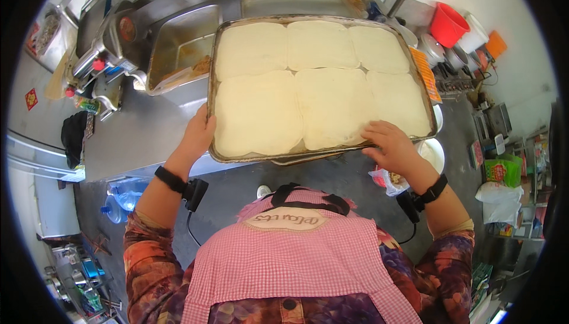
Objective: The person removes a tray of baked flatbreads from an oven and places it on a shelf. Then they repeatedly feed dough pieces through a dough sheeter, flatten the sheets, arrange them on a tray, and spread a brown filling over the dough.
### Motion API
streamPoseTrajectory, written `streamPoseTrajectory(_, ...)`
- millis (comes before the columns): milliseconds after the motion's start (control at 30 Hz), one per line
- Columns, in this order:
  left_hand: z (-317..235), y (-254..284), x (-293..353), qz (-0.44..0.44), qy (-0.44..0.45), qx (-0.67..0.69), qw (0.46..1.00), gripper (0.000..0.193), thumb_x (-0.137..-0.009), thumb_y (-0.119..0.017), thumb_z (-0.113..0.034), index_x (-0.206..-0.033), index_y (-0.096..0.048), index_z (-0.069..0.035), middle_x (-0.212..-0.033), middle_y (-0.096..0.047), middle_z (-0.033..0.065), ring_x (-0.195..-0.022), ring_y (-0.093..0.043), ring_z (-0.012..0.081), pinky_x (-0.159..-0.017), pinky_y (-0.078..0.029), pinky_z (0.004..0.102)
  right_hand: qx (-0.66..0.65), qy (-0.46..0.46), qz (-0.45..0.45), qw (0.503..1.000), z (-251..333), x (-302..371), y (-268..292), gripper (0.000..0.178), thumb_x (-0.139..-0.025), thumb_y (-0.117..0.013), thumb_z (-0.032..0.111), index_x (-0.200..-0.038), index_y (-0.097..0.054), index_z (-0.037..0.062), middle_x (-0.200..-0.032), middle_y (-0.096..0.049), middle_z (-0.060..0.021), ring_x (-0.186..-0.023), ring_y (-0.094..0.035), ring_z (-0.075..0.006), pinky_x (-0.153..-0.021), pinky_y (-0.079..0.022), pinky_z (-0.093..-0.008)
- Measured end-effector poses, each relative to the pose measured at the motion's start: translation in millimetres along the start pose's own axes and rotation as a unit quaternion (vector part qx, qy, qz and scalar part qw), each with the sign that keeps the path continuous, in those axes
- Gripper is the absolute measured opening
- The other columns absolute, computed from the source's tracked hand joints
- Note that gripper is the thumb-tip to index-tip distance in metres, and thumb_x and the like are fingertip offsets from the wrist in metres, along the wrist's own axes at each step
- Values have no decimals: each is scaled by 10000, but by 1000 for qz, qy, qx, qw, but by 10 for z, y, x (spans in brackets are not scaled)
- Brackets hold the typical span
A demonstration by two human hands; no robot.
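Observation:
A large dark-rimmed baking tray (212,87) holds several flat, pale dough sheets (258,114) laid side by side in two rows. My left hand (198,131) grips the tray at its near left corner, fingers partly hidden by the rim. At the near edge, right of the middle, my right hand (388,146) is closed over the rim. Its fingertips reach onto the corner of a dough sheet, and the thumb is below the edge. Part of another rim (308,159) shows beneath the tray.
A metal pan with brown residue (184,42) lies to the left on the steel counter (133,128), another shallow tray (290,5) behind. A metal machine (109,57) stands far left. Right are a red bucket (448,25), pots and a white tub (435,155); water bottles (114,208) stand below left.

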State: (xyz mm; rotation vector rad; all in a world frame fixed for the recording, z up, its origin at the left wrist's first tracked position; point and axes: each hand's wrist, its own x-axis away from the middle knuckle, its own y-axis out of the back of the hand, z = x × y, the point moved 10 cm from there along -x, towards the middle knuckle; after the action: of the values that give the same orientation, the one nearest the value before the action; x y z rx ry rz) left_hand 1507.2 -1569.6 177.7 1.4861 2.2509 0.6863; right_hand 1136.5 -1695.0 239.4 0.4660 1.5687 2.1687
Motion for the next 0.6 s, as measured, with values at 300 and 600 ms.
streamPoseTrajectory(300, -15, -22, -98, -8, -6, -49, 999, 358, -916, -449, -178, -1219, -469, 13, -1041, -599, 292, -992, -561, 448, -853, -447, 463, 78, 299, 49, 950, 1233, -676, -623, 375, -812, -644, 202, -1123, -574, 4, -1223, -554, -151, -1204, -473, -309, -1051, -347, -425)
streamPoseTrajectory(600, -90, -42, -425, 11, -22, -68, 997, 357, -925, -474, -250, -1130, -502, 41, -952, -614, 281, -927, -576, 436, -807, -454, 453, 81, 242, 4, 967, 1024, -765, -473, 316, -783, -676, 158, -1081, -614, 75, -1155, -602, -112, -1178, -510, -273, -1046, -361, -429)
